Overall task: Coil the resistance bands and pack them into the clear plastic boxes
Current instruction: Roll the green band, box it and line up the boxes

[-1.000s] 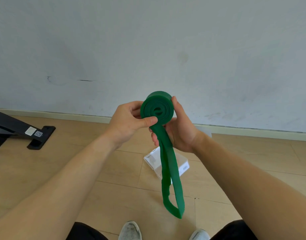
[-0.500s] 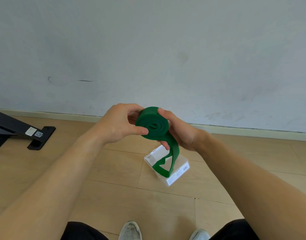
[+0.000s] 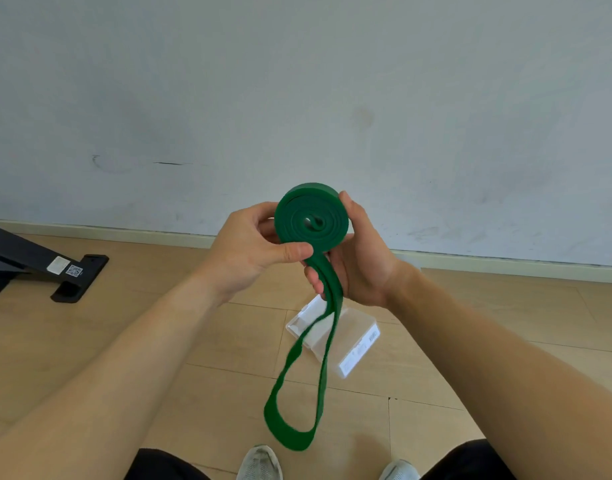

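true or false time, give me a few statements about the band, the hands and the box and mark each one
1. The left hand and the right hand both hold the coiled part of the green band. True.
2. The band is fully coiled. False: a loop hangs below the coil.
3. The clear box lies on the floor. True.
4. The black stand is on the person's right. False: it is on the left.

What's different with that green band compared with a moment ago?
The coil has tipped back up from lying flat half a second ago and faces the camera again. Its tail, then drawn up short over the box, now hangs long in an open loop. The left hand and right hand still grip the coil; the box has not moved.
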`<state>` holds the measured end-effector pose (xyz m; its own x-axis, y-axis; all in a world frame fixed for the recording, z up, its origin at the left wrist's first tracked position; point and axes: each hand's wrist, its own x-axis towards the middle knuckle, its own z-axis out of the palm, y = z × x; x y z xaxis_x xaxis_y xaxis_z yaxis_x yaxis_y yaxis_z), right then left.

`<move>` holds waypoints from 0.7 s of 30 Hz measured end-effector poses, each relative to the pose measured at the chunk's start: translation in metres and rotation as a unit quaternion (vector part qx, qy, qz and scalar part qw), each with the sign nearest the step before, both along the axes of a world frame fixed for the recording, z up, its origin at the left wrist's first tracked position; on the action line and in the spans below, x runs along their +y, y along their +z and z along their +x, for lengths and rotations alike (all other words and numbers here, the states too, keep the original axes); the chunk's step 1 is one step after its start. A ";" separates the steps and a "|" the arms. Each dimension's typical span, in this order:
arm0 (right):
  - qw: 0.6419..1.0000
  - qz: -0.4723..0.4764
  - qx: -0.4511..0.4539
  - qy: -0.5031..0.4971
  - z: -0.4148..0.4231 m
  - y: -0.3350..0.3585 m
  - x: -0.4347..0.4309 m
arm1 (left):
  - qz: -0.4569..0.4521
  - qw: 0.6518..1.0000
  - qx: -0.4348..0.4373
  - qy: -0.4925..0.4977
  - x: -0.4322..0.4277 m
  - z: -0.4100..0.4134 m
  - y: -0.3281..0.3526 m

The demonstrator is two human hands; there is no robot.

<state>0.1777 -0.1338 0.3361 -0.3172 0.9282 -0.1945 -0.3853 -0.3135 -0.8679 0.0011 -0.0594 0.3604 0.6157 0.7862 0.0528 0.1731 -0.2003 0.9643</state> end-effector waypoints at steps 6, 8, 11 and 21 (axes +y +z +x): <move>0.958 -0.025 -0.255 0.131 0.017 0.001 -0.004 | 0.031 0.992 0.103 -0.064 0.015 -0.022 0.010; 0.948 -0.019 -0.288 0.132 0.016 -0.001 -0.003 | 0.061 0.980 0.164 -0.093 0.015 -0.023 0.009; 0.955 0.002 -0.278 0.106 0.008 0.004 -0.004 | 0.096 0.961 0.232 -0.117 0.018 -0.018 0.007; 0.997 0.028 -0.062 -0.047 0.004 -0.005 0.003 | -0.087 0.995 -0.038 -0.014 -0.007 0.002 -0.024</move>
<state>0.1815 -0.1306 0.3309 -0.2056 0.9632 -0.1733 -0.3000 -0.2306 -0.9256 0.0030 -0.0659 0.3369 0.6370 0.7701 -0.0353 0.0957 -0.0336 0.9948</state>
